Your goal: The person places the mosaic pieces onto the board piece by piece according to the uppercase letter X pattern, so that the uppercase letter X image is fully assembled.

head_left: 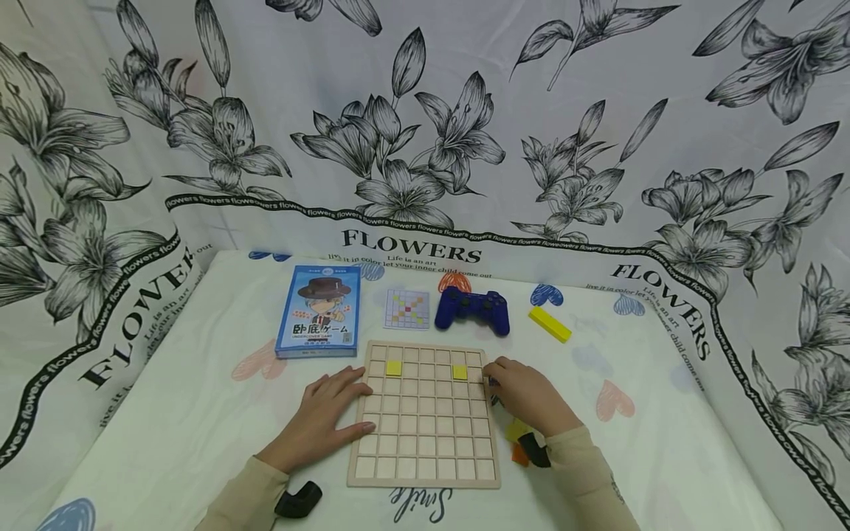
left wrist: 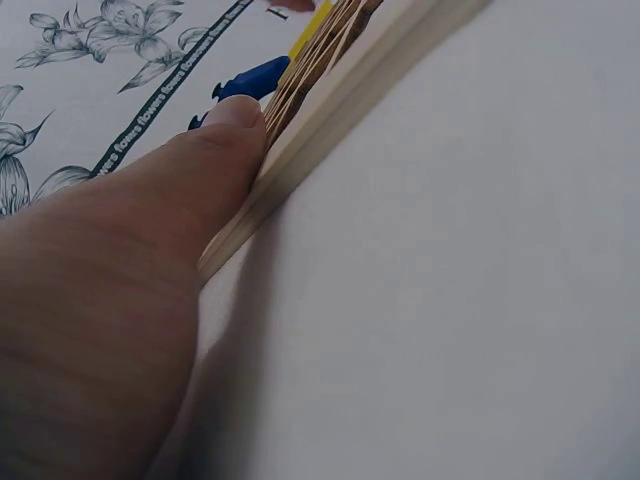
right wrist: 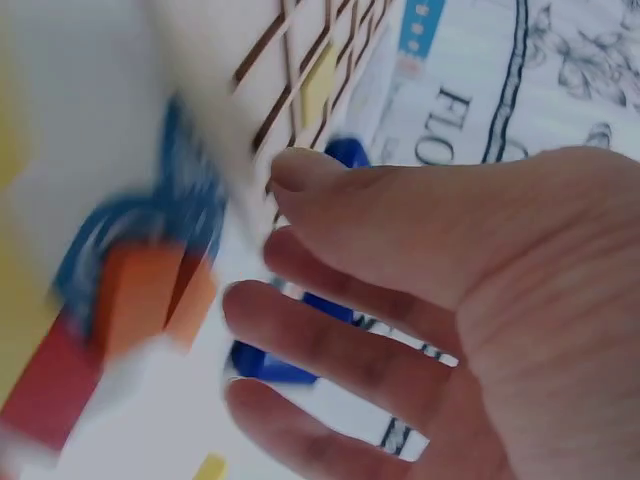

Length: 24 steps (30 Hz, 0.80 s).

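Note:
A wooden grid board [head_left: 425, 425] lies on the cloth between the hands, with two yellow square tiles, a left one [head_left: 393, 368] and a right one [head_left: 459, 372], in an upper row. My left hand [head_left: 322, 420] rests along the board's left edge, fingers extended and thumb on the rim. At the upper right edge, my right hand [head_left: 531, 394] touches the rim with its fingertips; in the right wrist view its fingers are loosely bent and spread. Beside the board, partly under the right wrist, lie yellow tiles [head_left: 516, 429] and orange tiles [right wrist: 140, 290]. A red piece [right wrist: 50, 390] lies near them.
Behind the board are a blue game box [head_left: 319, 312], a small card with a coloured grid [head_left: 406, 309] and a dark blue game controller [head_left: 472, 311]. A yellow bar [head_left: 550, 324] lies farther right. Flower-printed fabric [head_left: 425, 147] encloses the back and sides.

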Available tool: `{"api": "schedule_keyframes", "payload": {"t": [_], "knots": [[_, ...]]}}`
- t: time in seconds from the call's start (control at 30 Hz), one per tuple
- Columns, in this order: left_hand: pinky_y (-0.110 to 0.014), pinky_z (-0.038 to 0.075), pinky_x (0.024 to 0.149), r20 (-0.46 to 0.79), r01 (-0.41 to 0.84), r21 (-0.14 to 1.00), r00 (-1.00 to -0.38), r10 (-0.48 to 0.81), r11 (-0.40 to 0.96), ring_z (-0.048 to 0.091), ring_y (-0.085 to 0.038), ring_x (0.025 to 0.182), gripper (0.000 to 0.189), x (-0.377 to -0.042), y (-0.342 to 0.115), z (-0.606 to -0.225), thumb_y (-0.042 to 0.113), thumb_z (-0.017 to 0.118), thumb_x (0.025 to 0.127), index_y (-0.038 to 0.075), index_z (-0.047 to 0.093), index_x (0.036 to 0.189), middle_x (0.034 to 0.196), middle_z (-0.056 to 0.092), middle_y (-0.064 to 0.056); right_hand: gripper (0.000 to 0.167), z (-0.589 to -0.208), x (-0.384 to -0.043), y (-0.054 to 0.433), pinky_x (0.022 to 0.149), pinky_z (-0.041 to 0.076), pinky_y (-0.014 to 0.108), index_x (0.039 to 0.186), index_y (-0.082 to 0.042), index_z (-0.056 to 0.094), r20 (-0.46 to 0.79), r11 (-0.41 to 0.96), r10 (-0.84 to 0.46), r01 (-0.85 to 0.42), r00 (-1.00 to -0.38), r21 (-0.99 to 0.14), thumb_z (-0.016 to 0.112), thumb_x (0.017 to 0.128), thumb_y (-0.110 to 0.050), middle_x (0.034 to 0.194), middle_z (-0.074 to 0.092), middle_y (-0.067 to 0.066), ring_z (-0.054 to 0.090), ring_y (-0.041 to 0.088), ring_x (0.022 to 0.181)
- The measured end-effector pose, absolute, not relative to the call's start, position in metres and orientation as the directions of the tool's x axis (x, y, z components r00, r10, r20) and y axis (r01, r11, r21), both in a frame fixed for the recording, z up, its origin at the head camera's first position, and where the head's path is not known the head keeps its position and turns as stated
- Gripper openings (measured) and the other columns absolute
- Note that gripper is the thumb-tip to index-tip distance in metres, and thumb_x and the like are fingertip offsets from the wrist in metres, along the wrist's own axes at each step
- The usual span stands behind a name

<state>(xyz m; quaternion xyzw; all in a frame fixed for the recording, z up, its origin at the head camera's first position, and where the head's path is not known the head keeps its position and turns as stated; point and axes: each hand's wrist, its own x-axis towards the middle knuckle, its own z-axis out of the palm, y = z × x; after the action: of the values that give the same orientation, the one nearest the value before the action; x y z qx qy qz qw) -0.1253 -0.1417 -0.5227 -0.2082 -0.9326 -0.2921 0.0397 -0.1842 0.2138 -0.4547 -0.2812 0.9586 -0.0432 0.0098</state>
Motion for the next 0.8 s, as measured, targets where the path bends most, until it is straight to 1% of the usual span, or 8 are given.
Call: {"api": "schedule_keyframes", "payload": {"t": [0.07,0.2,0.3,0.43,0.67,0.8], "knots": [[-0.052,0.017,0.111,0.201,0.416,0.528,-0.908,0.367,0.741,0.031,-0.024,0.141,0.053,-0.125,-0.142,-0.523,0.059,0.064,0.083,0.026,0.057,0.124,0.150,0.040,-0.002,0.023,-0.454,-0.176,0.225,0.073,0.054,0.030,0.109,-0.016,0.066,-0.022,0.864,-0.502,-0.500,-0.865,-0.061,0.071,0.086,-0.015,0.098,0.064,-0.003,0.060,0.012,0.079],[-0.052,0.017,0.111,0.215,0.426,0.518,-0.904,0.370,0.741,0.031,-0.024,0.141,0.053,-0.125,-0.143,-0.524,0.059,0.063,0.084,0.026,0.057,0.124,0.150,0.040,-0.002,0.023,-0.452,-0.161,0.243,0.072,0.054,0.031,0.107,-0.016,0.066,-0.068,0.901,-0.433,-0.431,-0.899,-0.037,0.073,0.085,-0.016,0.095,0.063,-0.003,0.059,0.012,0.077],[-0.052,0.018,0.110,0.223,0.430,0.508,-0.902,0.369,0.746,0.031,-0.024,0.141,0.054,-0.125,-0.144,-0.525,0.061,0.061,0.084,0.027,0.056,0.125,0.150,0.040,-0.001,0.026,-0.450,-0.153,0.252,0.078,0.055,0.033,0.109,-0.016,0.066,-0.099,0.922,-0.387,-0.384,-0.917,-0.048,0.073,0.085,-0.017,0.098,0.064,-0.003,0.060,0.012,0.080],[-0.052,0.017,0.111,0.228,0.430,0.507,-0.902,0.365,0.747,0.031,-0.024,0.141,0.054,-0.125,-0.144,-0.526,0.063,0.059,0.085,0.027,0.056,0.125,0.150,0.039,-0.001,0.026,-0.450,-0.145,0.260,0.080,0.055,0.032,0.111,-0.016,0.065,-0.135,0.941,-0.339,-0.331,-0.931,-0.077,0.071,0.086,-0.017,0.096,0.063,-0.004,0.056,0.010,0.078],[-0.052,0.017,0.111,0.233,0.436,0.508,-0.900,0.369,0.743,0.031,-0.025,0.141,0.054,-0.126,-0.145,-0.528,0.063,0.058,0.085,0.028,0.055,0.126,0.150,0.039,-0.001,0.022,-0.459,-0.139,0.271,0.085,0.055,0.035,0.109,-0.017,0.066,-0.100,0.948,-0.314,-0.306,-0.944,-0.093,0.070,0.088,-0.018,0.100,0.064,-0.004,0.062,0.014,0.089],[-0.052,0.017,0.111,0.229,0.438,0.510,-0.899,0.374,0.741,0.031,-0.025,0.141,0.054,-0.126,-0.143,-0.528,0.063,0.058,0.085,0.027,0.056,0.126,0.150,0.039,-0.001,0.023,-0.460,-0.136,0.273,0.084,0.055,0.034,0.108,-0.017,0.066,-0.105,0.949,-0.308,-0.297,-0.945,-0.107,0.072,0.086,-0.017,0.100,0.064,-0.003,0.061,0.013,0.086]]}}
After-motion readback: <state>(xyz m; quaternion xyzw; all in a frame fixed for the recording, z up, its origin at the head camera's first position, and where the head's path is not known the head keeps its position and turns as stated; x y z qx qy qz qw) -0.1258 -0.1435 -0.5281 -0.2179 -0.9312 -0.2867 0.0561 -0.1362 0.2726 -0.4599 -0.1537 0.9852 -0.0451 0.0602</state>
